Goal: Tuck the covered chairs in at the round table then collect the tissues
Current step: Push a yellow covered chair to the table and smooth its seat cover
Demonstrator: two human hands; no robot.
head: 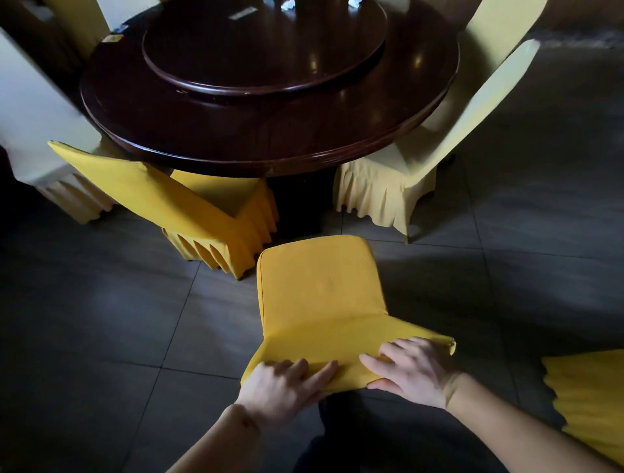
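Both hands hold the top edge of the backrest of a chair in a bright yellow fabric cover (pixel 320 297). The left hand (pixel 283 388) lies on the left part of that edge, fingers stretched across the cloth and thumb underneath, so its grip is clamped on the backrest. The right hand (pixel 415 371) grips the right part the same way, fingers spread over the front face and thumb below the edge. The chair faces the round dark polished wooden worktop (pixel 270 135) and stands apart from it on the dark grey tiled floor (pixel 101 320), not tucked in. Left of it a second yellow-covered chair (pixel 189 209) stands with its seat under the worktop's rim. On the right a pale cream-covered chair (pixel 422 162) is pushed in at the rim; another pale one (pixel 40 135) stands at the far left. A raised round turntable (pixel 263 57) sits on the worktop. Small white crumpled things (pixel 287 4), perhaps tissues, show at its far side, too cut off to tell. A pleated yellow skirt (pixel 591 398) shows at the right edge.
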